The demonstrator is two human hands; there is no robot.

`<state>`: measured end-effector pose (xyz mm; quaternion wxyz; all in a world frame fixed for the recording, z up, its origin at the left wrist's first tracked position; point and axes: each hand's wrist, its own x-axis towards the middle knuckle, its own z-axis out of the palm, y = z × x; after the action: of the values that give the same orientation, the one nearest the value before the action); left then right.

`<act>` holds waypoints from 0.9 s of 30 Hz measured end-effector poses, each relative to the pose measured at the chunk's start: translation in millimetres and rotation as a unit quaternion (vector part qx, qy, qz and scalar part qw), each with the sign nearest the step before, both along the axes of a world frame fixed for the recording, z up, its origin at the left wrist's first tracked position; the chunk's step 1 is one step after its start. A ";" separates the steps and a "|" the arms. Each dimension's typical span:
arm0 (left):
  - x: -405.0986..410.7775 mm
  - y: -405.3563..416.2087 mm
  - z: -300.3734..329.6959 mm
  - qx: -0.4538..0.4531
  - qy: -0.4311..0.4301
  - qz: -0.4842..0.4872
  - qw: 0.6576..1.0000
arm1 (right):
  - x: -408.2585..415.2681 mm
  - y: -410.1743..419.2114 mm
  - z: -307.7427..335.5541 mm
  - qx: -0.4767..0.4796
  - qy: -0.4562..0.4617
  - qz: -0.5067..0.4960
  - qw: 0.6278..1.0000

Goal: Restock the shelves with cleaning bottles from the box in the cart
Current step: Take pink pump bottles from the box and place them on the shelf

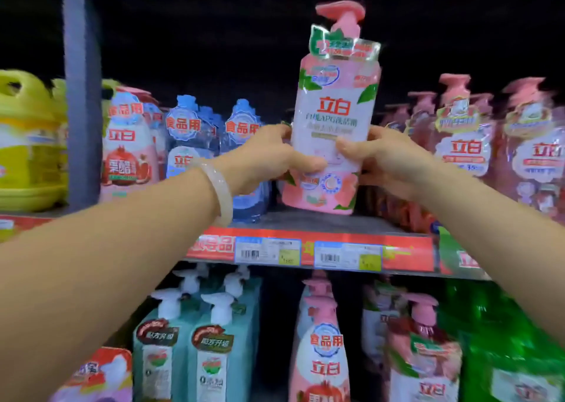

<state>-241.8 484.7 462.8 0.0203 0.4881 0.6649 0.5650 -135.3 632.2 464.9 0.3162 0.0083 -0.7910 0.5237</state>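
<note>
Your left hand (269, 156) and right hand (382, 156) clasp pink bottle (331, 120) by its lower half, thumbs across label. Bottle upright at frame centre, base on or just above shelf (305, 221); cannot tell which. Blue bottles (214, 138) left, pink ones (464, 138) right.

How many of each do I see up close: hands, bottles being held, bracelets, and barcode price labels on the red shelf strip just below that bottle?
hands: 2 (left hand, right hand)
pink pump bottle, held by both: 1
bracelet, on the left wrist: 1
barcode price labels: 2
Total: 6
</note>
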 end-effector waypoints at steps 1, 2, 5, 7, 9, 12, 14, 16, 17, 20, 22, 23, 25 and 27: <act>-5.8 11.8 -1.3 0.004 -0.007 0.003 1.000 | -6.6 9.3 -0.2 -0.013 0.001 0.000 1.000; -12.7 22.3 -3.5 0.008 -0.016 0.008 1.000 | -13.3 17.6 -1.9 -0.027 0.001 0.002 1.000; -24.6 45.7 -13.9 0.005 -0.039 0.026 0.999 | -33.0 38.2 -12.4 -0.065 -0.016 0.015 0.998; -29.8 55.9 -22.6 0.003 -0.052 0.029 0.998 | -44.5 48.8 -19.4 -0.078 -0.033 0.029 0.996; -38.4 63.8 -30.8 0.002 -0.060 0.040 0.997 | -54.1 55.0 -24.7 -0.081 -0.046 0.038 0.995; -54.0 74.5 -38.5 0.011 -0.076 0.040 0.996 | -69.6 63.1 -30.1 -0.077 -0.053 0.033 0.995; -60.8 79.9 -42.4 0.016 -0.085 0.037 0.996 | -78.2 66.2 -31.4 -0.059 -0.057 0.020 0.996; -69.2 85.2 -45.5 0.012 -0.075 0.057 0.996 | -84.9 69.8 -32.9 -0.008 -0.080 -0.011 0.997; -72.8 87.4 -46.2 0.005 -0.067 0.071 0.995 | -87.7 71.2 -33.8 0.017 -0.097 -0.020 0.995; -81.6 93.6 -45.3 -0.025 -0.037 0.129 0.991 | -97.3 74.6 -35.2 0.036 -0.130 -0.025 0.991; -83.2 96.9 -43.8 -0.054 0.004 0.175 0.983 | -102.8 74.0 -33.4 0.059 -0.136 -0.040 0.988; -83.3 98.5 -43.5 -0.068 0.018 0.193 0.979 | -104.7 73.8 -32.3 0.066 -0.136 -0.049 0.987; -83.3 102.7 -43.1 -0.083 0.035 0.209 0.974 | -107.3 74.7 -31.3 0.071 -0.136 -0.062 0.986; -81.7 108.6 -40.7 -0.099 0.043 0.201 0.974 | -108.8 78.9 -31.8 0.074 -0.138 -0.087 0.984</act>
<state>-323.5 593.3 422.1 -0.0739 0.3639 0.8025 0.4671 -244.1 711.1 433.1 0.2469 -0.1094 -0.8614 0.4303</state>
